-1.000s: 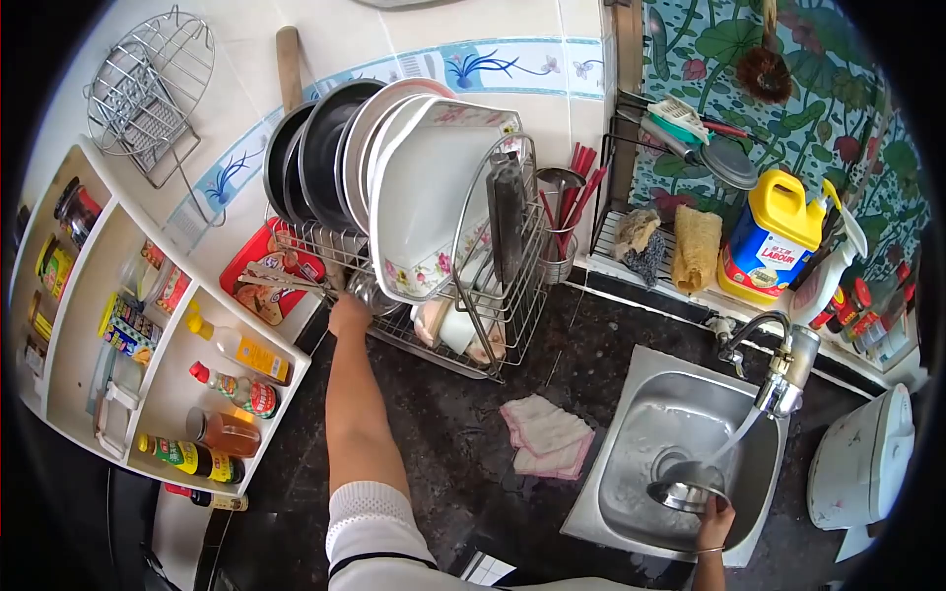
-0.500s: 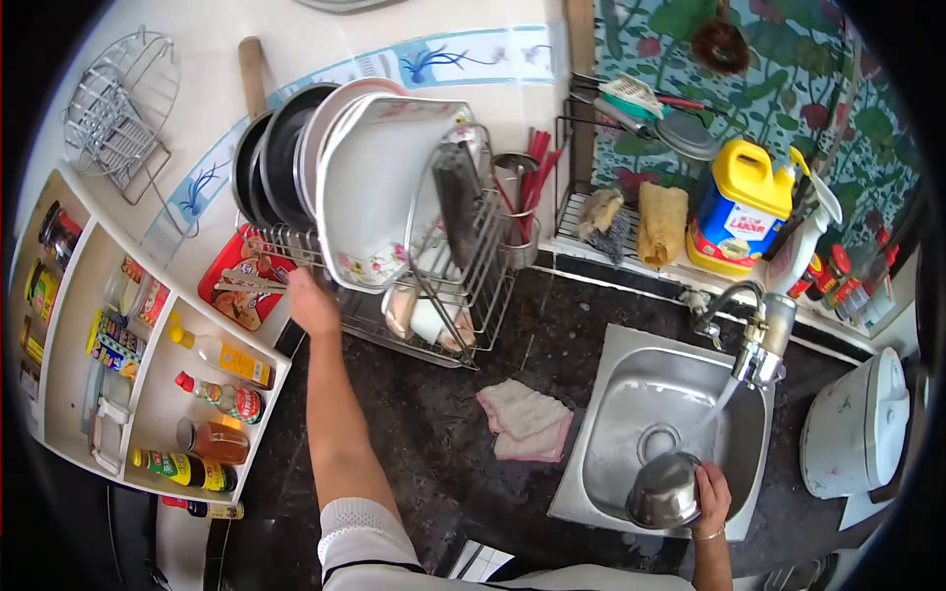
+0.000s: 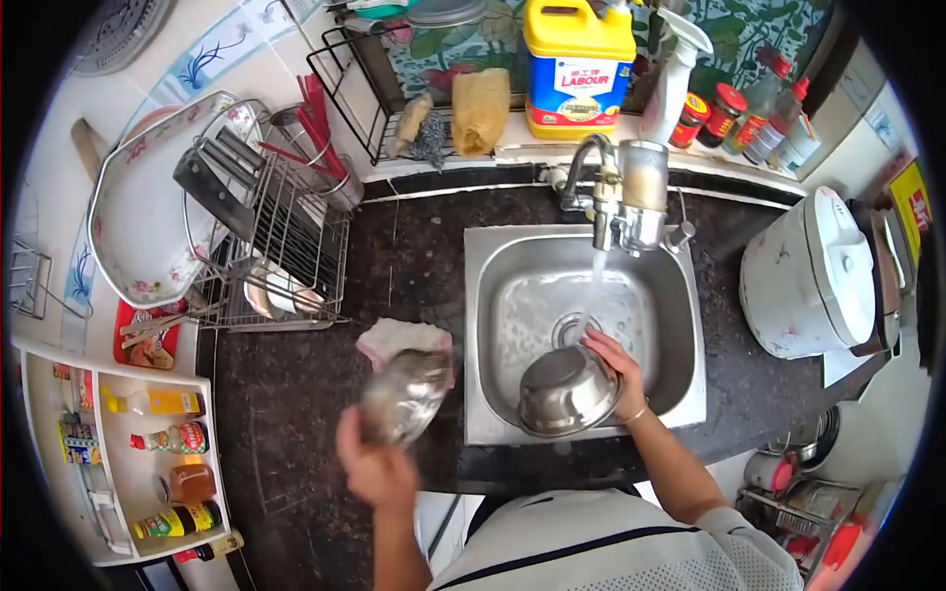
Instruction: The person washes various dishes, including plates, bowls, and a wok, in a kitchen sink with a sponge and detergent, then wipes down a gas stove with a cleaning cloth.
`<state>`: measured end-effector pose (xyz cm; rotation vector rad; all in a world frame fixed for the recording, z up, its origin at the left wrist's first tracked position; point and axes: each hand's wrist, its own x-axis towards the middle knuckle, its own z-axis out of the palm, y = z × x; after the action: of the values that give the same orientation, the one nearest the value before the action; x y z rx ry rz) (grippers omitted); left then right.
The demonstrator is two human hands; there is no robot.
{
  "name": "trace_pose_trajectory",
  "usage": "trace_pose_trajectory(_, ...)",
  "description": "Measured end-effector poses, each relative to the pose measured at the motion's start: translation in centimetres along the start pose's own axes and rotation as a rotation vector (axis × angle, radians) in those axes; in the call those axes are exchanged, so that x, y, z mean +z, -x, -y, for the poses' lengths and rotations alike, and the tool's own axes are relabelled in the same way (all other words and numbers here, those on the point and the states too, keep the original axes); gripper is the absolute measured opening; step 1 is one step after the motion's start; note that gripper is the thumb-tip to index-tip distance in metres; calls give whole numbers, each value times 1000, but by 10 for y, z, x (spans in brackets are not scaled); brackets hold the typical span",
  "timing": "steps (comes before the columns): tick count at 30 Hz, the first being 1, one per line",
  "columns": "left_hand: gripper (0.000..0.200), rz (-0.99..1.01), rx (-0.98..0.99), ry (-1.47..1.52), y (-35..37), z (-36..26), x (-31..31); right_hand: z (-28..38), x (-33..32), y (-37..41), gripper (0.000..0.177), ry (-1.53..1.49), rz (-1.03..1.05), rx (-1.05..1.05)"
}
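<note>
My right hand (image 3: 617,369) grips the rim of a steel bowl (image 3: 567,389), which is tilted, its base facing up, over the front of the sink (image 3: 483,325). Water runs from the faucet (image 3: 608,212) into the sink behind the bowl. Left of the sink, my left hand (image 3: 374,463) has its fingers closed on a shiny metal dish (image 3: 409,394), blurred by motion. This dish hangs in front of a folded pink-and-white cloth (image 3: 399,340) on the dark counter.
A wire dish rack (image 3: 310,251) with a large tray and knives stands at left, above a bottle shelf (image 3: 222,443). Behind the sink are a yellow jug (image 3: 579,74), a spray bottle (image 3: 675,79) and jars. A white container (image 3: 798,276) stands at right.
My left hand has come from beside the dish rack to the counter left of the sink, now with a metal dish. The view has turned right. My right hand still holds the bowl.
</note>
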<state>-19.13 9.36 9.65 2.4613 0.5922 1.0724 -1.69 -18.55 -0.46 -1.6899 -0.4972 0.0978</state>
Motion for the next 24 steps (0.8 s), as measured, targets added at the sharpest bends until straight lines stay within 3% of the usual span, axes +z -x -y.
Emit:
trace_pose_trajectory(2, 7, 139, 155, 43, 10, -36, 36, 0, -1, -2, 39, -80, 45, -34)
trace_pose_trajectory(6, 47, 167, 190, 285, 27, -81, 95, 2, -4, 1, 42, -75, -24, 1)
trace_pose_trajectory(8, 38, 233, 289, 228, 37, -99, 99, -5, -5, 0, 43, -539, -199, 222)
trace_pose_trajectory(9, 34, 265, 340, 202, 41, -108, 100, -5, -11, 0, 43, -545, -204, 217)
trace_pose_trajectory(11, 27, 221, 575, 52, 40, -122, 91, -6, -22, -3, 43, -462, -34, 123)
trace_pose_trajectory(14, 23, 345, 603, 51, 44, -126, 78, -7, -31, -8, 44, -385, 126, 14)
trace_pose_trajectory(17, 31, 473, 512, 144, 37, -132, 68, -1, -33, -5, 44, -487, 191, 70)
trace_pose_trajectory(21, 38, 489, 452, 165, 42, -106, 67, 17, -15, -11, 52, -660, 427, 100)
trace_pose_trajectory(22, 40, 482, 447, 176, 42, -96, 66, 29, -10, -14, 55, -658, 406, 119)
trace_pose_trajectory(24, 45, 639, -7, 316, 37, -82, 50, 54, -2, -19, 58, -470, 432, 103)
